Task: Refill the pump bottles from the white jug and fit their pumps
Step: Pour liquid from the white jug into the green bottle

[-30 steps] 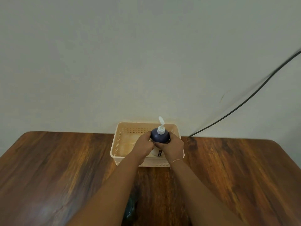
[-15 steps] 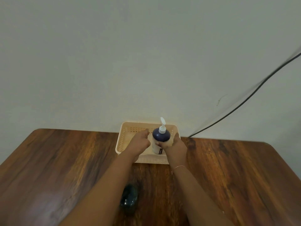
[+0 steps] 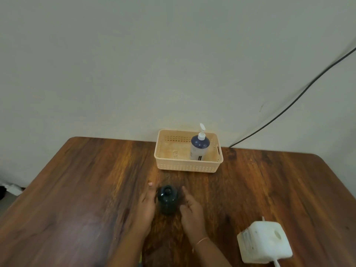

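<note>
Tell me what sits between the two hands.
In the head view, the dark bottle, with no pump fitted, stands upright on the table between the left hand and right hand.

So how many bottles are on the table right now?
2. One bottle with a white pump stands in the basket by the wall. A dark bottle without a pump stands between the left hand and right hand.

Head view — above the table, facing forward-down toward wall.

Pumped bottle upright in basket; dark bottle uncapped; jug nearby.
</note>
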A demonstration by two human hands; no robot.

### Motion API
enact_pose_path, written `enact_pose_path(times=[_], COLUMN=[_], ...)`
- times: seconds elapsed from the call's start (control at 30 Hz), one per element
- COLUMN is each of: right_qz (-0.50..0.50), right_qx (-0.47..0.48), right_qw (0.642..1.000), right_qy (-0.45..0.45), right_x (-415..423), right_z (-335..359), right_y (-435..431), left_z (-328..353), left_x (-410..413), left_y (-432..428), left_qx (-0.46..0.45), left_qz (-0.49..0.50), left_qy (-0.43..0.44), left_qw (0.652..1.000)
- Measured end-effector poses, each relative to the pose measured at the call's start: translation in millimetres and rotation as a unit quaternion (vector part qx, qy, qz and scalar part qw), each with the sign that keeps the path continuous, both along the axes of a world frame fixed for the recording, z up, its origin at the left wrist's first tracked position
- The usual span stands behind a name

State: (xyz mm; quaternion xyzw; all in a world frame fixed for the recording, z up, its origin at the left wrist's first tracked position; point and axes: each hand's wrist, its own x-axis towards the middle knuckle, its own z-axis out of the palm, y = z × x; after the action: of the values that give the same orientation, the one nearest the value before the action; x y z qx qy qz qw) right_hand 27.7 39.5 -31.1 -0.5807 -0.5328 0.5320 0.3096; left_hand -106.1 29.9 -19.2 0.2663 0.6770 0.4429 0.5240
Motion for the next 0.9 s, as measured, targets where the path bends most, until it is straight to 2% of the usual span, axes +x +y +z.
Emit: enact_pose_path(times=[0.17, 0.3, 0.43, 0.9], right_qz=[0.009, -0.001, -0.011, -0.059], right_qx=[-0.021, -0.013, -0.013, -0.001], right_qw=[0.999, 0.998, 0.998, 0.998], right_qy=[0.04, 0.059, 0.066, 0.038], right_x=[-12.1, -14.6, -10.3, 81.6], right_z=[-5.7, -5.7, -3.3, -9.0], right_y=[-12.5, -15.7, -17.1, -71.0], left_z=[0.1, -0.9, 2.4, -2.7], left_x=[6.3, 10.8, 17.8, 101.1], left_y=[-12.3, -18.1, -19.7, -74.0], left_qx=[0.005, 0.025, 0.03, 0.024], left_qz=[0.018, 0.004, 0.009, -0.045], left_qy=[-0.051, -0.048, -0.08, -0.131], left_qw=[0.999, 0.999, 0.996, 0.99])
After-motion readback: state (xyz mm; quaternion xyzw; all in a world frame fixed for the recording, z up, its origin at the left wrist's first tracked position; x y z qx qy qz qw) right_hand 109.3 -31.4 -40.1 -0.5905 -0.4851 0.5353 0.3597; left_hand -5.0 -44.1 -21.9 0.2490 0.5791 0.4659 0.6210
